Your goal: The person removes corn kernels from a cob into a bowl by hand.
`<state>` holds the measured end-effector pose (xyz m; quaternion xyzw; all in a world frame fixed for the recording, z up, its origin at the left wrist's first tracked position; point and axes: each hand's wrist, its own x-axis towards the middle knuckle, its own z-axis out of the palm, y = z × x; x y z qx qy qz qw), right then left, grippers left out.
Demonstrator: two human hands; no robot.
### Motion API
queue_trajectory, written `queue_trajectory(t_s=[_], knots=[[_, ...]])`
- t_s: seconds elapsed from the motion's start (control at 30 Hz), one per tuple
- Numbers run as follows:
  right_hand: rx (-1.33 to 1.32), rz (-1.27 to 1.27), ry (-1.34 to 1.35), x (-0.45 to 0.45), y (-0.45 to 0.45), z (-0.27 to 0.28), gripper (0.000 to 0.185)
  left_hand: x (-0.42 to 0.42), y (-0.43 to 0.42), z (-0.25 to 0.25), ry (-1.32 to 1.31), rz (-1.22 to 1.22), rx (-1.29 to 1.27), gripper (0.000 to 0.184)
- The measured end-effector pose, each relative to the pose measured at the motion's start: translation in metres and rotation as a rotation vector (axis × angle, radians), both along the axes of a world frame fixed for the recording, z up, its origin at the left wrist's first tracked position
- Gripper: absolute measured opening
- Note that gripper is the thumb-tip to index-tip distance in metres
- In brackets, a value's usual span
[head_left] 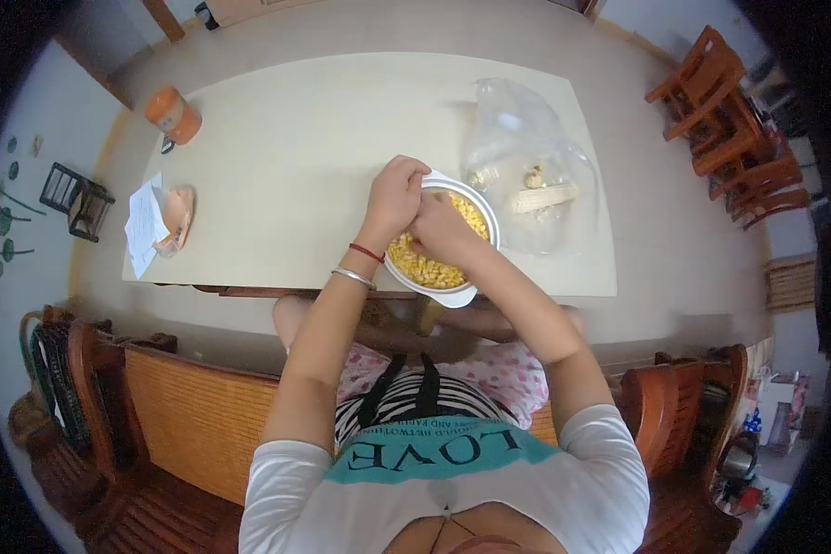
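- Seen from the head camera, the white bowl sits right by the near edge of the table, in front of the person's middle, probably so both arms reach it easily. Its near handle appears to jut past that edge.
- The left hand is at the far left of the rim, fingers bent; I'd guess it steadies the bowl there, but its fingertips are hidden, so I can't tell how firmly it holds, if at all.
- The right hand crosses over the rim, fingers bent down into the bowl. I can't tell whether they pinch anything or merely touch what lies inside.
- A clear plastic bag lies to the right, a pale bare cob and smaller scraps on or in it, likely put there to keep them apart from the bowl.
- Over on the left are an orange canister and some papers, well out of the hands' way.
- The kernels look bright yellow with paler bits, loose and heaped unevenly, spreading out to the bowl's inner wall.
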<state>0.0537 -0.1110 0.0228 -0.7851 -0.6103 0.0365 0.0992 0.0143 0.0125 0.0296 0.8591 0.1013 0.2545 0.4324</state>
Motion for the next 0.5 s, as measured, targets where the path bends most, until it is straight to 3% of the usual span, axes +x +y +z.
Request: queue_trajectory(t_s=[0.3, 0.5], knots=[[0.494, -0.088, 0.105, 0.015, -0.011, -0.019, 0.019, 0.002, 0.003, -0.005, 0.021, 0.023, -0.144, 0.015], [0.502, -0.004, 0.331, 0.008, -0.011, -0.004, 0.004, 0.001, 0.002, -0.002, 0.040, 0.001, -0.162, 0.016]])
